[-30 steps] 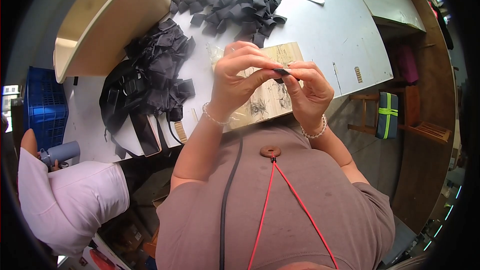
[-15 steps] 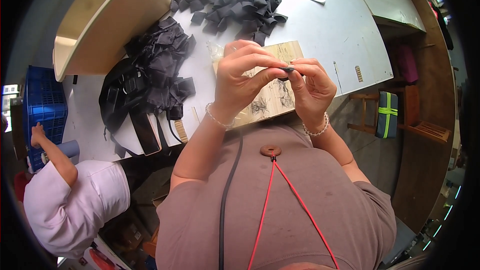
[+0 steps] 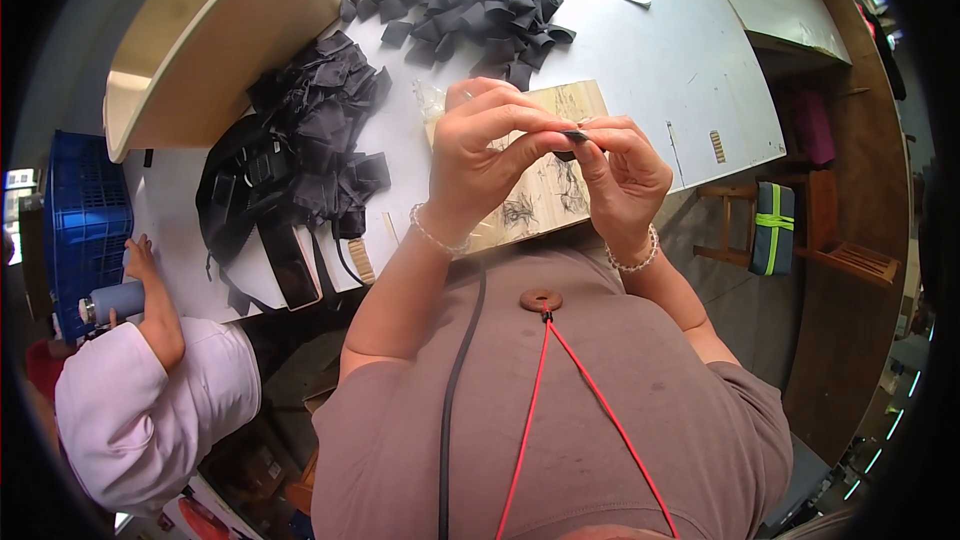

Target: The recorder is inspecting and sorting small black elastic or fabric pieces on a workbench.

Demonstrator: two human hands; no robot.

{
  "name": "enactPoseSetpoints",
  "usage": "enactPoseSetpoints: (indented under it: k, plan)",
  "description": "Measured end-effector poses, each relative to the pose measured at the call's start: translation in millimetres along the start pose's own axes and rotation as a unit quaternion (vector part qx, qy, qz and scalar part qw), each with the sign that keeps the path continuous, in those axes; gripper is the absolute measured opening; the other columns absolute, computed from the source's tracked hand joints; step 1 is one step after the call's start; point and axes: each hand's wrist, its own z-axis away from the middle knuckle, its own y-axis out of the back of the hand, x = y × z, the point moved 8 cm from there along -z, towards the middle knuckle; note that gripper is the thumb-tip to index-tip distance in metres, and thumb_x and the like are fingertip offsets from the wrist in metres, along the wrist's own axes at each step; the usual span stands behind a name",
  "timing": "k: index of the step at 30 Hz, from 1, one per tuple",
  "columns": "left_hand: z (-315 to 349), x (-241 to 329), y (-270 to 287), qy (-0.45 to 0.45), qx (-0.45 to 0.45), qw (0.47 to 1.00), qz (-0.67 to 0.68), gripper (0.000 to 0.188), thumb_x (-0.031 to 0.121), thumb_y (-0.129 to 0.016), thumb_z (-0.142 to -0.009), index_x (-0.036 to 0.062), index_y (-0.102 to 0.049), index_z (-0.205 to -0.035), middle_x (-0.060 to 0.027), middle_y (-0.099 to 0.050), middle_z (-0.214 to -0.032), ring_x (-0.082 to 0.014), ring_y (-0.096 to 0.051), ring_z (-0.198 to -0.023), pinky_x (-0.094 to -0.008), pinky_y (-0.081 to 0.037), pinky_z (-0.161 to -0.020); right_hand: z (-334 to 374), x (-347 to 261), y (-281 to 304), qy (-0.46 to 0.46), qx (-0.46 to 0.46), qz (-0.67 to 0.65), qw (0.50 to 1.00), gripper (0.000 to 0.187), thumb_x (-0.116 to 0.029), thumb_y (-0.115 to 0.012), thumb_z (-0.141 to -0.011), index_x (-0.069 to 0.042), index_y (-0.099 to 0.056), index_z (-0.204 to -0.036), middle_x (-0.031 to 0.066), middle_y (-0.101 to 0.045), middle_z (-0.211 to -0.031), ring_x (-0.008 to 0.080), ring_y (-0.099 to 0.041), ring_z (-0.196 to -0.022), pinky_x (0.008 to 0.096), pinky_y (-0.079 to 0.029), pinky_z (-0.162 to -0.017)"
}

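Above a wooden board [image 3: 545,202] both my hands meet and pinch one small black fabric piece [image 3: 575,136]. My left hand [image 3: 490,145] is closed, thumb and forefinger gripping the piece's left side. From the other side, the thumb and fingers of my right hand [image 3: 628,175] hold its right end. Most of the piece is hidden by my fingertips. Dark scribble-like marks show on the board. Beyond my hands lies a heap of black folded fabric pieces [image 3: 455,5]. Left of my left hand is a second pile of flatter black pieces [image 3: 325,115].
A black bag [image 3: 235,175] and a phone-like dark slab [image 3: 290,265] lie on the white table [image 3: 690,70]. A beige curved panel [image 3: 225,45] rises at the left. Beside a blue crate [image 3: 90,230], a co-worker's arm [image 3: 160,305] reaches past a bottle [image 3: 118,300]. A stool [image 3: 728,225] stands right.
My hands stay almost in place, and the black fabric piece has turned slightly between my fingertips. The co-worker's hand has moved from the blue crate toward the table and bottle.
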Motion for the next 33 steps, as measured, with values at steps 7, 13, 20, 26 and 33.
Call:
enactPoseSetpoints:
  k: [7,13,20,26,33]
  plan:
    - [-4.1,6.9,-2.1,-0.005,0.007,1.0,0.027,0.011,0.018,-0.074,-0.073,0.0098,-0.071,-0.08,-0.0005,-0.065,-0.074,-0.0143,-0.057,-0.073,-0.0268,-0.039,-0.073,-5.0,-14.2,5.1,0.04,0.005,0.074,0.996,0.011,0.005,-0.069,-0.075,0.002,-0.063,-0.084,0.009,-0.062,-0.082,0.0133,-0.057,-0.073,0.023,-0.047,-0.063]
    - [10.5,-24.8,-8.2,0.135,0.037,0.964,0.226,0.012,0.011,-0.072,-0.077,0.0031,-0.069,-0.086,-0.0074,-0.064,-0.085,-0.0141,-0.056,-0.079,-0.0237,-0.043,-0.071,-12.2,-30.7,0.6,0.099,0.015,0.149,0.984,0.021,0.005,-0.075,-0.065,-0.002,-0.065,-0.082,0.0066,-0.063,-0.078,0.0155,-0.058,-0.07,0.0246,-0.047,-0.062]
    - [28.8,-47.6,-2.0,0.185,0.132,0.909,0.348,0.019,0.017,-0.067,-0.085,-0.0007,-0.066,-0.092,-0.0049,-0.063,-0.089,-0.0095,-0.054,-0.081,-0.022,-0.041,-0.072,-13.8,-31.4,-11.0,0.106,0.019,0.179,0.978,0.024,0.003,-0.076,-0.063,-0.005,-0.067,-0.084,0.0054,-0.065,-0.079,0.0176,-0.059,-0.072,0.0271,-0.047,-0.063]
    - [39.9,-57.4,-8.5,0.204,0.146,0.896,0.365,0.019,0.018,-0.066,-0.085,0.0006,-0.066,-0.093,-0.0026,-0.064,-0.086,-0.009,-0.055,-0.08,-0.0221,-0.042,-0.074,-13.1,-30.6,-14.5,0.135,0.005,0.221,0.966,0.024,0.003,-0.076,-0.064,-0.005,-0.067,-0.084,0.0053,-0.064,-0.078,0.0195,-0.059,-0.072,0.0283,-0.048,-0.064]
    - [34.5,-45.6,-3.9,0.169,0.143,0.921,0.321,0.021,0.012,-0.07,-0.08,0.0007,-0.065,-0.097,-0.0044,-0.065,-0.088,-0.01,-0.057,-0.08,-0.0234,-0.044,-0.074,-9.1,-31.8,-11.5,0.171,-0.02,0.248,0.953,0.024,0.001,-0.076,-0.064,-0.005,-0.067,-0.085,0.0062,-0.066,-0.078,0.0212,-0.06,-0.072,0.0306,-0.048,-0.067]
